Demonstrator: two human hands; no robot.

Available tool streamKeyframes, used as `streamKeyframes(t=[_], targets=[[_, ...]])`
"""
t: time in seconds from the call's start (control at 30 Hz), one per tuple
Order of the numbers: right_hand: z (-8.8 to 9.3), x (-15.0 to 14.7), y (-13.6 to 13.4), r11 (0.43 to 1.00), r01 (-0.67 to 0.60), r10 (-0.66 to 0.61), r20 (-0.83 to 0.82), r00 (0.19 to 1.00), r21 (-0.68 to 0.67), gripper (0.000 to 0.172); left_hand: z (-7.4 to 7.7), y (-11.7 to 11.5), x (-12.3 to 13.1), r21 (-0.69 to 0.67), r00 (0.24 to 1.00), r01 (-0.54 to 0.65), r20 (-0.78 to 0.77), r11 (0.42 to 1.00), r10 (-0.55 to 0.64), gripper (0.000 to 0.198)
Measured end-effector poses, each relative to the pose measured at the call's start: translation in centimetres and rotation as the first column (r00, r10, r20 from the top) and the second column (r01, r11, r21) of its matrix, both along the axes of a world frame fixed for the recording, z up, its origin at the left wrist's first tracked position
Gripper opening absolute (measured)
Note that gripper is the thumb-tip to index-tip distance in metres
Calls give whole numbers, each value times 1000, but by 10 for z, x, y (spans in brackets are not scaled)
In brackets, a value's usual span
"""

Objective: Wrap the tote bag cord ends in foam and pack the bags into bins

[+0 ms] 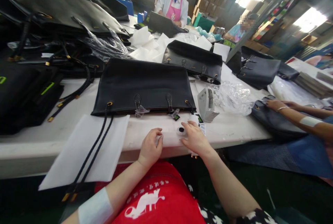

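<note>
R hand is arched at the bench edge, thumb & forefinger closed round a small white roll w/ a dark centre. L hand is just beside it, fingers curled in toward the thumb; can't tell if anything is pinched betw. them. Both hands sit just in front of the flat black bag, toward its R corner. The roll lies betw. R hand & the bag's rim, near a small tag w/ green print.

The bag lies flat, opening toward the person, w/ gold eyelets along the rim. Its thin black straps run from the L eyelet across a white sheet, which overhangs the bench edge in front of the bag's L half.

- R of the bag: a white handheld device, upright, then crumpled clear plastic.
- Behind its R side: a second black bag, w/ white paper next to it.
- L of & behind it: a pile of black bags.
- Far R of the bag: a co-worker's hand rests on a dark bag.
- Well behind the bag: a person in white coat & pink apron at the bench's far end.
</note>
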State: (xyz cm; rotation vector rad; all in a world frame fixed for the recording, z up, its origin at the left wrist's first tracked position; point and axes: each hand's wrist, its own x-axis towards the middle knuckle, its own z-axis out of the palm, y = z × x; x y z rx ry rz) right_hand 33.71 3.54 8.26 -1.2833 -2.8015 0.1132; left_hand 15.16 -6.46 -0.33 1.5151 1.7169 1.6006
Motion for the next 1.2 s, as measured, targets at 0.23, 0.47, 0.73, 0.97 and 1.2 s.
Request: streamKeyframes(t=[0.23, 0.47, 0.73, 0.97, 1.2], targets=[[1, -13, 6, 999, 21, -20, 35, 999, -26, 55, -10, 4, -12, -14, 980, -85, -180, 996, 81, 6], [-7, -19, 0, 997, 15, -15, -2, 1000, -69, 50, -10, 3, -8, -13, 958, -92, -274, 996, 85, 7], [11, -18, 2, 985, -2, -42, -248, 968, -173, 47, -9, 2, -10, -19, 955, -75, -290, 997, 66, 7], [68, 14, 34, 989, 1, 57, -393, 918, 147, 47, -19, 5, -15, 87, 908, -95, -402, 992, 122, 16], [88, 71, 137, 932, 323, -211, -479, 852, 165, 50, -30, 13, -22, 241, 834, -116, -503, 963, 227, 24]])
